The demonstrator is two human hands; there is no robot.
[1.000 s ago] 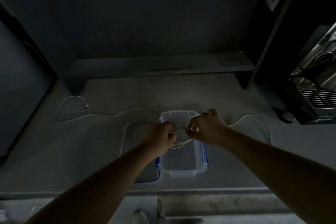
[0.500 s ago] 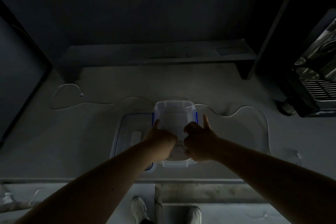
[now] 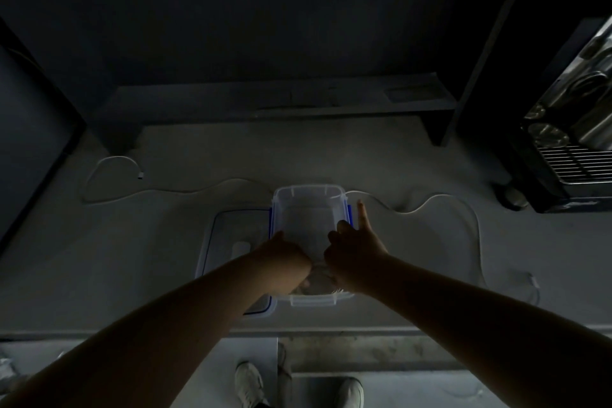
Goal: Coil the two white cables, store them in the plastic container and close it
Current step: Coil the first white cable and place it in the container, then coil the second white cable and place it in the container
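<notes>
Matte grey tabletop point(image 3: 165, 258) fills mid-frame. At centre sits the clear, rectangular plastic container point(image 3: 308, 189) with blue clips, its flat lid point(image 3: 231, 225) left beside it. Thin loose white cable point(image 3: 440, 196) snakes behind. The left hand point(image 3: 284, 258) and right hand point(image 3: 354, 255) reach into the near end over a pale coiled cable point(image 3: 316, 281). Their fingers are curled, but I cannot tell whether they grip it.

Bare forearms point(image 3: 165, 325), left hand point(image 3: 281, 258) and right hand point(image 3: 356, 255) uncovered; pale laced trainers point(image 3: 248, 384) on the feet.
</notes>
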